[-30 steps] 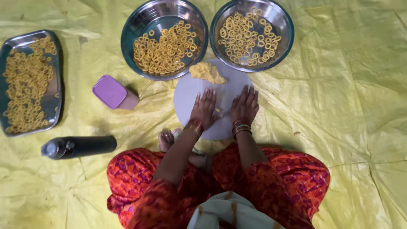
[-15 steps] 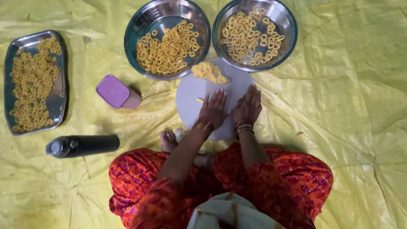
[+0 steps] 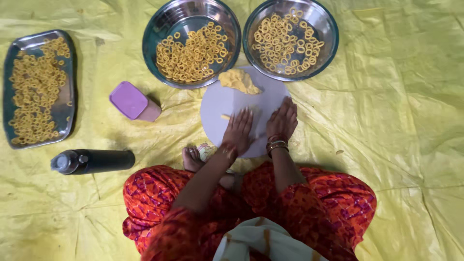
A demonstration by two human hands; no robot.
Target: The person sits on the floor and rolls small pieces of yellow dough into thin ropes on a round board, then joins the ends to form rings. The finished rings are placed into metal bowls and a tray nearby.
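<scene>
Both hands are sliding back along the round board [image 3: 217, 104]: left hand [image 3: 239, 129] and right hand [image 3: 282, 121], fingers flat and open, rolling the dough strip [image 3: 225, 117].

Both hands have slid left across the round board [image 3: 227, 104] vs 1 s ago. Left hand [image 3: 239, 130] now lies flat over the thin dough strand [image 3: 225, 117], its end poking out left; right hand [image 3: 282, 121] follows, nearer the board's middle.

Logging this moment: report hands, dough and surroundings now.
Left hand and right hand flat on round board, rolling a dough strip. Dough lump at board's far edge. Ring-filled bowls beyond; nothing obstructing.
</scene>
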